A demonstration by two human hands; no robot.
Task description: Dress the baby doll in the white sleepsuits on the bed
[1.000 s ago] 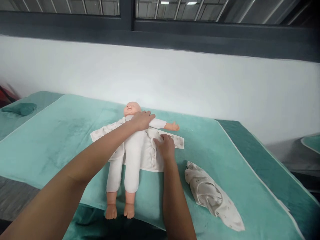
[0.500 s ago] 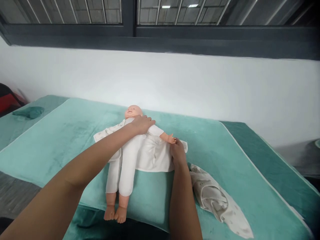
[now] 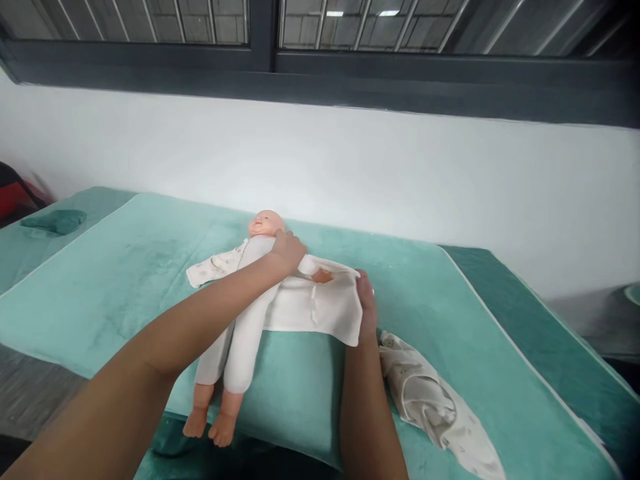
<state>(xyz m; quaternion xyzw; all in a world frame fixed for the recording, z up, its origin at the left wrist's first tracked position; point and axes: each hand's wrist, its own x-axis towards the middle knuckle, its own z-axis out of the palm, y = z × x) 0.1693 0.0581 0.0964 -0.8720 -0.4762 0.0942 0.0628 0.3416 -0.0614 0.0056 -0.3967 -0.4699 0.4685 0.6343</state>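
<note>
A baby doll (image 3: 253, 293) in a white bodysuit lies on its back, tipped toward the left, on a teal towel (image 3: 125, 273). Under it lies an open patterned cream garment (image 3: 320, 307). My left hand (image 3: 287, 250) is closed round the doll's shoulder, just below its head. At the garment's right edge, my right hand (image 3: 366, 303) grips the cloth and lifts it over the doll's bare arm (image 3: 323, 275), which is partly covered.
A second crumpled patterned cloth (image 3: 435, 400) lies on the towel to the right of my right forearm. A dark green cloth (image 3: 55, 220) sits at the far left. A white wall and dark window frame stand behind the table.
My right hand slid from the garment's middle to its right edge and raised it over the doll's arm. The doll has been tipped leftward, its legs swinging left.
</note>
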